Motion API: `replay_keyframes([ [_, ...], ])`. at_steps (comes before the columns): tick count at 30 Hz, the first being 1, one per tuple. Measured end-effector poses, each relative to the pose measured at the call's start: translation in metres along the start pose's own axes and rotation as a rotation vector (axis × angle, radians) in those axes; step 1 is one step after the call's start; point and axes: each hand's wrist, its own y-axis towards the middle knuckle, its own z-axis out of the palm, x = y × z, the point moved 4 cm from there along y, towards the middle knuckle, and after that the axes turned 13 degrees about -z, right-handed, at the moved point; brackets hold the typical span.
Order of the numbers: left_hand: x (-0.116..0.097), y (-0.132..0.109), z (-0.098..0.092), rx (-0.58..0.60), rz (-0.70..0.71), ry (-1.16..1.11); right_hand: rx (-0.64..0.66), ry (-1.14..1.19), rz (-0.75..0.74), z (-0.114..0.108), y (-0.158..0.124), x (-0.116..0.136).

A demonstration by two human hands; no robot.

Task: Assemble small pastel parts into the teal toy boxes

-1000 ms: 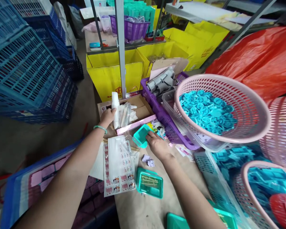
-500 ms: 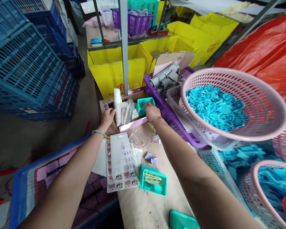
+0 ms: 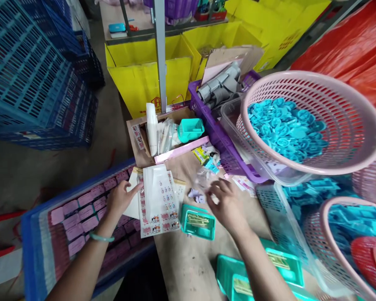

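My left hand (image 3: 120, 200) is at the left edge of the sticker sheets (image 3: 163, 211), thumb and fingers apart; whether it touches them I cannot tell. My right hand (image 3: 227, 202) hovers with bent, parted fingers, holding nothing, just right of some small purple pieces (image 3: 196, 195). A clear plastic piece (image 3: 203, 177) lies beyond its fingertips. Nearer to me stands a small teal box (image 3: 182, 225) with gold-coloured strips inside. At the back, a cardboard box (image 3: 134, 125) holds white stacks, clear bags and an upright teal box (image 3: 191, 129).
A blue-rimmed crate of pink blocks (image 3: 86, 209) stands left. On the right are a pink basket of blue parts (image 3: 357, 121), a clear bin (image 3: 285, 217) and a purple basket (image 3: 228, 154). More teal boxes (image 3: 224, 271) sit near my right forearm. A grey post (image 3: 160, 62) rises behind.
My right hand has let go of the teal box in the cardboard box and come back towards me. My left hand has left the white stack and moved down to the sticker sheets. The view has tilted down.
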Motion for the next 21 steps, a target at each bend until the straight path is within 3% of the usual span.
replay_keyframes([
  [3,0.009,-0.017,0.017,0.138,-0.033,0.033,0.009,-0.14,0.146,-0.012,-0.052,-0.033],
  [6,0.001,-0.022,0.031,0.145,-0.064,0.036,-0.068,-0.192,0.211,-0.008,-0.065,-0.033],
  [9,-0.005,-0.02,0.042,0.122,-0.104,-0.053,-0.095,-0.004,0.241,0.013,-0.028,0.005],
  [11,-0.002,-0.018,0.048,0.133,-0.108,-0.122,0.132,0.171,0.279,0.042,0.009,0.038],
  [13,0.003,-0.017,0.053,0.146,-0.101,-0.163,0.373,0.186,0.418,0.069,0.037,0.062],
  [14,0.006,-0.017,0.055,0.15,-0.098,-0.185,0.431,0.182,0.486,0.079,0.046,0.07],
  [15,0.009,-0.017,0.056,0.154,-0.096,-0.208,0.447,0.179,0.545,0.086,0.052,0.074],
  [17,0.013,-0.018,0.059,0.157,-0.096,-0.25,0.357,0.206,0.625,0.092,0.056,0.075],
  [19,0.016,-0.02,0.061,0.158,-0.098,-0.281,0.226,0.234,0.662,0.092,0.053,0.071],
  [21,0.016,-0.023,0.063,0.152,-0.104,-0.296,0.211,0.23,0.674,0.09,0.047,0.068],
])
